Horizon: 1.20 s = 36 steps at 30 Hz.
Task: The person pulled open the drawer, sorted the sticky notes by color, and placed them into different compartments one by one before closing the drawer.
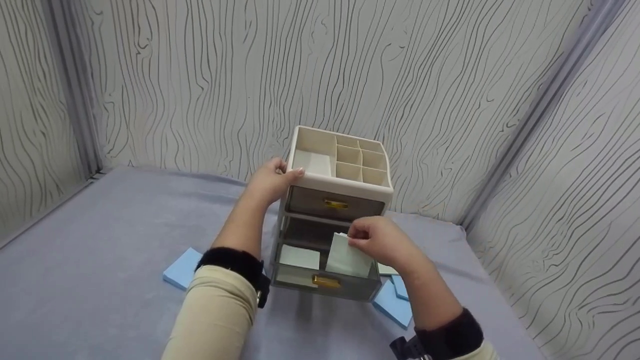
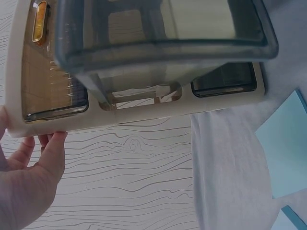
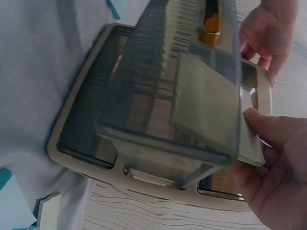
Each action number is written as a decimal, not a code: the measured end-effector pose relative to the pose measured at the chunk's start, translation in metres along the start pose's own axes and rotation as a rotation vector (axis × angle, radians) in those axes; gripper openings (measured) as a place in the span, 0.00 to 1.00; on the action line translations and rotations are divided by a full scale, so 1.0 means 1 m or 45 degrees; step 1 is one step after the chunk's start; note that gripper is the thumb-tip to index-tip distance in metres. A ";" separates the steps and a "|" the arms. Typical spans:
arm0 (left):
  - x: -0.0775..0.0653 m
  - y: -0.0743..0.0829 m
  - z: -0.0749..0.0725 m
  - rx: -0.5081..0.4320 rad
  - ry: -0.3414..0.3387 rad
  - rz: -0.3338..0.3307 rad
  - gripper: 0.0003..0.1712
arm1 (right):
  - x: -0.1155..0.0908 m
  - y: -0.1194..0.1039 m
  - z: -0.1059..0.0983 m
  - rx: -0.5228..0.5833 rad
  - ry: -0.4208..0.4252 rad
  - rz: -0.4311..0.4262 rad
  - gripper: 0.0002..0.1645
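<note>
A cream desktop drawer organizer (image 1: 345,186) has its smoky see-through middle drawer (image 1: 350,290) pulled out. My left hand (image 1: 270,181) grips the organizer's upper left side, thumb at the top edge; in the left wrist view, the left hand's fingers (image 2: 53,155) touch the side. My right hand (image 1: 385,242) pinches the top of a pale green sticky note pad (image 1: 347,257), which stands tilted with its lower part inside the drawer. In the right wrist view, the pad (image 3: 250,143) sticks out past the drawer's rim. Another pale green pad (image 1: 300,257) lies in the drawer's left part.
A blue pad (image 1: 181,269) lies on the cloth-covered table (image 1: 115,260) left of the organizer. More blue pads (image 1: 394,305) and a pale green one (image 1: 386,269) lie at its right. The closed top drawer (image 1: 335,202) sits under divided compartments (image 1: 361,159). Patterned walls (image 1: 210,85) stand behind.
</note>
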<state>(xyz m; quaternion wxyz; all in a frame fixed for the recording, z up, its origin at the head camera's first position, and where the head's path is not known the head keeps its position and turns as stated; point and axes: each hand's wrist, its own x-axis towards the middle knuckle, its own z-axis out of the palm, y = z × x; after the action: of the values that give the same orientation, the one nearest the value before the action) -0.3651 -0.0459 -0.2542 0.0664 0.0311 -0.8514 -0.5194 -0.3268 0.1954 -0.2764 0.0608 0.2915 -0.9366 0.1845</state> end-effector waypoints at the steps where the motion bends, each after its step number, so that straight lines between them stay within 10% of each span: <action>1: 0.000 0.000 0.000 0.002 0.000 0.006 0.21 | 0.000 0.000 0.002 -0.012 -0.019 -0.003 0.05; 15: -0.001 0.001 0.000 -0.003 0.012 0.008 0.21 | 0.003 -0.001 0.007 -0.190 -0.226 -0.075 0.10; 36: 0.000 -0.001 0.001 -0.010 0.013 0.033 0.20 | 0.011 -0.004 0.036 -0.574 -0.120 0.001 0.16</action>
<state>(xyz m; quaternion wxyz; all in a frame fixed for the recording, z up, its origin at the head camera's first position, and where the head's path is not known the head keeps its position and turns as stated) -0.3651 -0.0449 -0.2554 0.0775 0.0225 -0.8494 -0.5216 -0.3345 0.1730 -0.3060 0.0804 0.2783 -0.9561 -0.0434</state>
